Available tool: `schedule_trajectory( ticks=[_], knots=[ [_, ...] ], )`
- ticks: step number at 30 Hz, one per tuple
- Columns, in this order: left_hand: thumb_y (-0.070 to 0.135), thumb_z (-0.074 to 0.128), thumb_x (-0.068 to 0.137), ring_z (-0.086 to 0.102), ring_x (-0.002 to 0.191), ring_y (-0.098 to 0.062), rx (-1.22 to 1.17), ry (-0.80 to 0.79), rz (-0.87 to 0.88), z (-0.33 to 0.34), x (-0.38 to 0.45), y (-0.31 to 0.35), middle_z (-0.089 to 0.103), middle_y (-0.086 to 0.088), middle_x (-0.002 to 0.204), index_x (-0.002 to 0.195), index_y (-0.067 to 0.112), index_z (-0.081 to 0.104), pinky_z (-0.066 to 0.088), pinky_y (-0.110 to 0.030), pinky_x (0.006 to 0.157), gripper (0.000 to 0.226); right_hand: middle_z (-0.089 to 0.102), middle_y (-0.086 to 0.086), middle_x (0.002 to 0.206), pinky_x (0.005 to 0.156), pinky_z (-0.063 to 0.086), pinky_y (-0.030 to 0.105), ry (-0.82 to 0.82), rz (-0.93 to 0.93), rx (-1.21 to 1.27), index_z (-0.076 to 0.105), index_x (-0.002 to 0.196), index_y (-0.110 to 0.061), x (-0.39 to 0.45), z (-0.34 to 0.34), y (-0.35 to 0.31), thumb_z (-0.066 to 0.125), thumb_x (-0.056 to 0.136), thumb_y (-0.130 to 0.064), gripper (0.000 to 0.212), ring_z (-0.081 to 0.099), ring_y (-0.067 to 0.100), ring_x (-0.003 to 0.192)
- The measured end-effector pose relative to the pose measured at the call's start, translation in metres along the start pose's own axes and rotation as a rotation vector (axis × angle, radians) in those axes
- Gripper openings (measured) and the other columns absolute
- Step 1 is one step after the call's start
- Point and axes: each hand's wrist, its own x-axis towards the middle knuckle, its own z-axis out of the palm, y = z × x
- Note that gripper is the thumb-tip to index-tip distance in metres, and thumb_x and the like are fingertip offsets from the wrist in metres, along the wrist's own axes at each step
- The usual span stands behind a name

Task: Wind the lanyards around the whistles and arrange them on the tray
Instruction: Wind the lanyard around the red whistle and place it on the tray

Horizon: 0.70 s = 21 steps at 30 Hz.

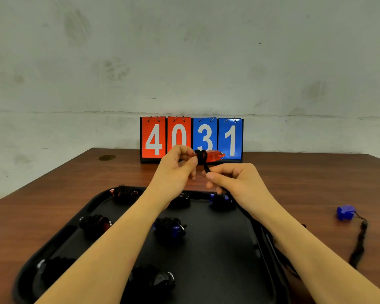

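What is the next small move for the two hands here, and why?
Probably another turn: the right hand should carry the black lanyard around the red whistle that the left hand holds. Only a few turns sit on it, and loose cord trails down over the tray.

Both forearms were bare and reached fwd from the bottom corners, converging toward centre, held up in the air. Left hand [177, 165] was raised a bit higher than the right, fingers curled in, thumb and fingertips pinching the red whistle [211, 156] at its near end. Right hand [233, 178] sat just beside and slightly below it, knuckles up, thumb and index pinching the black lanyard [203, 163] right under the whistle. Hands were close, approx touching at the fingertips.
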Motion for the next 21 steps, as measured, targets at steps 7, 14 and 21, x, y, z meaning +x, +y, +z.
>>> schedule_trajectory(
  ticks=[7, 14, 21],
  knots=[
    [0.013, 0.054, 0.091, 0.049, 0.066, -0.006, 0.139, 0.078, 0.028, -0.004, 0.004, -0.002, 0.055, 0.006, 0.084, 0.090, 0.027, 0.051, 0.044, -0.016, 0.064, 0.014, 0.069, 0.001, 0.068, 0.061, 0.049, 0.018, -0.019, 0.063, 0.141, 0.072, 0.086, -0.004, 0.000, -0.003, -0.005, 0.060, 0.086, -0.008, 0.012, 0.052, 0.008, 0.052],
    [0.014, 0.052, 0.092, 0.049, 0.071, -0.005, 0.330, 0.063, 0.104, -0.006, 0.004, -0.005, 0.053, 0.010, 0.089, 0.098, 0.023, 0.049, 0.043, -0.005, 0.065, 0.011, 0.065, -0.002, 0.092, 0.080, 0.049, 0.024, 0.203, -0.402, -0.655, 0.067, 0.093, -0.012, 0.000, -0.001, 0.000, 0.051, 0.092, -0.020, 0.018, 0.061, 0.011, 0.086],
    [0.014, 0.052, 0.092, 0.049, 0.066, -0.004, 0.355, -0.054, 0.157, -0.004, -0.001, -0.002, 0.052, 0.011, 0.080, 0.096, 0.025, 0.048, 0.043, -0.010, 0.065, 0.012, 0.067, 0.003, 0.090, 0.070, 0.055, 0.033, 0.312, -0.435, -0.657, 0.064, 0.102, -0.007, 0.000, -0.001, 0.007, 0.046, 0.091, -0.020, 0.024, 0.063, 0.019, 0.080]
  ],
)
